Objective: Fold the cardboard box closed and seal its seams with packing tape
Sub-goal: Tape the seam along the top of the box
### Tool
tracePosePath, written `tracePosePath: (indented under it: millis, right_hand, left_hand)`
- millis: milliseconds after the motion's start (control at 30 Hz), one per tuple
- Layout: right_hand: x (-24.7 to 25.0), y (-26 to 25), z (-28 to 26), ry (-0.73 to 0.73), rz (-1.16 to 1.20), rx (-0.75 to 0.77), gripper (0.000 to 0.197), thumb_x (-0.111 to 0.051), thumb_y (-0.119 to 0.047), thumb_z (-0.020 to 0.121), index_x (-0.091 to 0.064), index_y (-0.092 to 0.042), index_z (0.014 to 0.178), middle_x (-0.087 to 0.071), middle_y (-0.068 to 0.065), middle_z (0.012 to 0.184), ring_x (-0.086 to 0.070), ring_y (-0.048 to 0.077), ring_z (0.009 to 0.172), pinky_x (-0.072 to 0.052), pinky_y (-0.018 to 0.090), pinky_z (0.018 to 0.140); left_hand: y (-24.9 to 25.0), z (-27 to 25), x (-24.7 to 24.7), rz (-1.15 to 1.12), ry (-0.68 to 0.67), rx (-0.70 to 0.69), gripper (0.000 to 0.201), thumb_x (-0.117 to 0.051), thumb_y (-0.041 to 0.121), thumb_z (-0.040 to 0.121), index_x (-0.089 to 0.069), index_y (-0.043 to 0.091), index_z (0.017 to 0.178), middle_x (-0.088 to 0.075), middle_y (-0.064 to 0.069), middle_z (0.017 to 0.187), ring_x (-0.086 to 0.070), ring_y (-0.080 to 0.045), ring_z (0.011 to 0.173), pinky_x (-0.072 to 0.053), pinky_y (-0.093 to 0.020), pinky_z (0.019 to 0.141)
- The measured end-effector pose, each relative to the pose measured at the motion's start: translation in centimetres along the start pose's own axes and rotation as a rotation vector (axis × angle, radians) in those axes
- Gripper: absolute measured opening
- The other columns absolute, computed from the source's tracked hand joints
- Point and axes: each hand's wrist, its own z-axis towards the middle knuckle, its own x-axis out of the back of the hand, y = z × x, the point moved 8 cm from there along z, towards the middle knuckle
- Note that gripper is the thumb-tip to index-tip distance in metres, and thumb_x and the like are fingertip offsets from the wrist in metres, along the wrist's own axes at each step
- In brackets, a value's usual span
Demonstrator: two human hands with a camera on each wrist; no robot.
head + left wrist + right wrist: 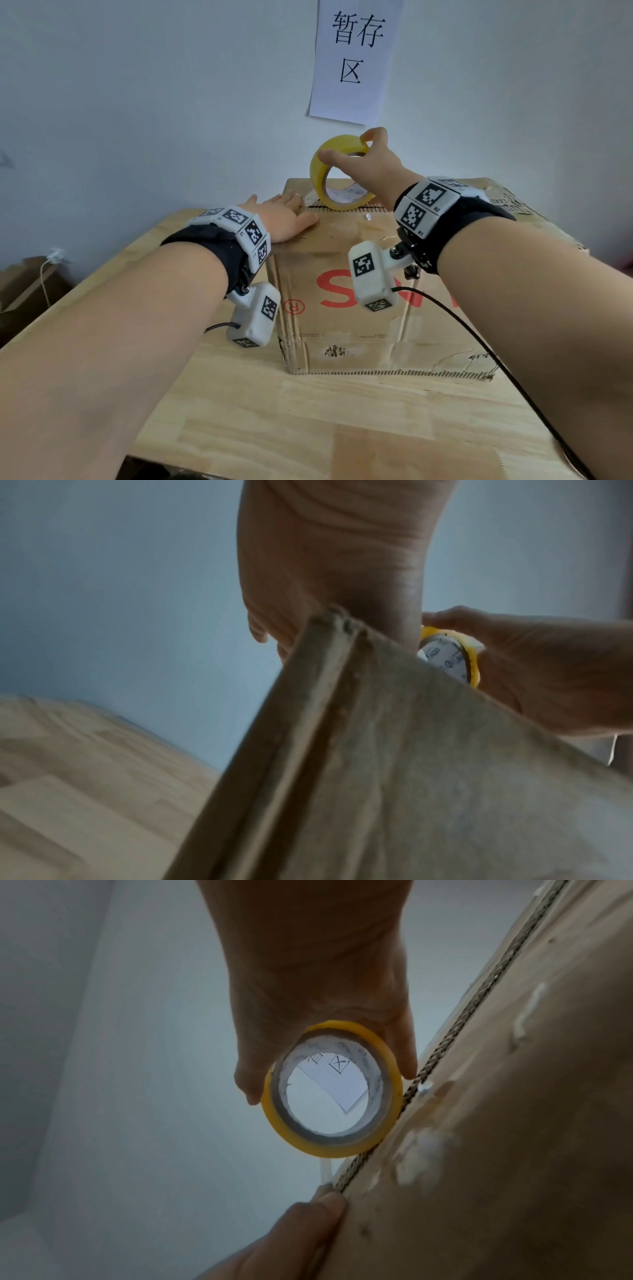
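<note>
Pale wooden tabletop [342, 428] carries the cardboard box [346, 329], which is set toward the far edge, close to the wall, with its top flaps folded down. On the wall behind, a paper sign [356, 61] is hung. The left hand [286, 219] is laid flat on the box top near its far left corner, fingers [329, 1202] straight, apparently pressing down the free end of the tape at the seam. The right hand [375, 164] is curled round the yellow tape roll [323, 178], thumb on one side and fingers over the rim, and the roll is held upright, touching the box top beside the left hand. A short clear strip is seen running from the roll to the left fingertips in the right wrist view.

Several failures are judged possible. The strip may be laid off the seam if the roll is pulled at a slant. The anchored end may be lifted if pressure from the left hand is eased too early. Wrinkles or tape stuck to itself may result from slack. Poor adhesion may be caused by the torn, rough cardboard surface.
</note>
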Motion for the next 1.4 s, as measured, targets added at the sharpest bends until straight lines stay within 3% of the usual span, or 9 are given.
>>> tracePosePath:
  millis: [100, 500, 633, 767, 833, 933, 1000, 1100, 1400]
  right_hand:
    - [-0.2, -0.5, 0.0, 0.039, -0.014, 0.017, 0.078, -0.068, -0.057, 0.076, -0.032, -0.018, 0.133, -0.049, -0.008, 0.085, -0.056, 0.02, 0.094, -0.048, 0.033, 0.078]
    - [0.8, -2.4, 0.1, 0.077, -0.224, 0.113, 0.08, -0.071, -0.061, 0.061, -0.035, -0.028, 0.125, -0.049, 0.01, 0.113, -0.054, 0.029, 0.096, -0.051, 0.04, 0.08]
    - [3.1, 0.0, 0.4, 0.103, -0.333, 0.049, 0.082, -0.072, -0.059, 0.066, -0.033, -0.03, 0.133, -0.041, 0.011, 0.118, -0.049, 0.032, 0.099, -0.045, 0.037, 0.081]
    - [2.9, 2.0, -0.1, 0.08, -0.236, 0.022, 0.09, -0.071, -0.065, 0.065, -0.029, -0.034, 0.139, -0.041, 0.014, 0.125, -0.051, 0.033, 0.104, -0.048, 0.041, 0.089]
    - [2.6, 2.1, -0.2, 0.072, -0.184, 0.037, 0.089, -0.067, -0.066, 0.069, -0.026, -0.032, 0.141, -0.043, 0.014, 0.127, -0.052, 0.028, 0.1, -0.046, 0.035, 0.084]
    - [2.7, 2.3, -0.2, 0.064, -0.121, 0.044, 0.086, -0.061, -0.067, 0.075, -0.025, -0.027, 0.143, -0.047, 0.011, 0.131, -0.052, 0.027, 0.11, -0.043, 0.033, 0.083]
    - [2.9, 2.8, -0.3, 0.063, -0.073, 0.034, 0.085, -0.059, -0.064, 0.079, -0.023, -0.023, 0.144, -0.047, 0.008, 0.135, -0.049, 0.026, 0.119, -0.042, 0.032, 0.086]
    - [3.0, 3.2, -0.7, 0.071, -0.051, 0.04, 0.085, -0.059, -0.063, 0.081, -0.022, -0.021, 0.145, -0.047, 0.005, 0.135, -0.049, 0.023, 0.117, -0.04, 0.03, 0.084]
    - [2.8, 2.7, -1.0, 0.063, -0.052, 0.027, 0.081, -0.054, -0.064, 0.083, -0.024, -0.02, 0.144, -0.046, 0.006, 0.136, -0.049, 0.025, 0.119, -0.041, 0.031, 0.085]
  left_hand:
    - [-0.2, 0.0, 0.0, -0.003, 0.015, 0.018, 0.067, -0.012, 0.058, 0.096, -0.005, 0.022, 0.152, 0.0, 0.004, 0.16, -0.005, -0.016, 0.147, 0.002, -0.048, 0.117]
    - [0.9, -0.3, -0.1, -0.048, -0.026, 0.034, 0.064, -0.014, 0.05, 0.099, 0.0, 0.018, 0.152, 0.006, 0.003, 0.16, -0.007, -0.019, 0.147, -0.003, -0.047, 0.118]
    - [1.1, 0.2, 0.0, -0.081, 0.038, -0.01, 0.066, -0.018, 0.055, 0.097, -0.015, 0.016, 0.149, -0.01, -0.001, 0.159, -0.02, -0.023, 0.143, -0.011, -0.051, 0.114]
    - [1.1, 0.2, 0.0, -0.022, 0.05, -0.034, 0.076, -0.014, 0.063, 0.093, -0.01, 0.015, 0.151, -0.007, -0.001, 0.16, -0.008, -0.019, 0.146, -0.003, -0.05, 0.116]
    - [1.6, -0.3, 0.8, 0.074, 0.088, -0.109, 0.077, -0.014, 0.065, 0.092, -0.035, 0.01, 0.142, -0.033, -0.009, 0.15, -0.024, -0.022, 0.141, -0.01, -0.05, 0.115]
    - [2.5, -0.9, 1.7, 0.103, 0.127, -0.192, 0.069, -0.021, 0.062, 0.094, -0.059, 0.005, 0.104, -0.062, -0.013, 0.106, -0.056, -0.026, 0.099, -0.037, -0.041, 0.097]
    - [2.3, -0.7, 1.2, 0.032, 0.081, -0.176, 0.072, -0.021, 0.062, 0.093, -0.054, 0.005, 0.121, -0.055, -0.016, 0.126, -0.054, -0.029, 0.11, -0.04, -0.038, 0.095]
    - [2.4, -0.4, 0.3, 0.042, 0.024, -0.145, 0.08, -0.014, 0.065, 0.092, -0.028, 0.007, 0.146, -0.022, -0.014, 0.155, -0.027, -0.028, 0.141, -0.021, -0.041, 0.114]
    - [4.3, 0.5, 0.2, 0.038, 0.027, -0.117, 0.079, -0.012, 0.065, 0.093, -0.024, 0.01, 0.148, -0.02, -0.013, 0.156, -0.022, -0.03, 0.142, -0.015, -0.044, 0.116]
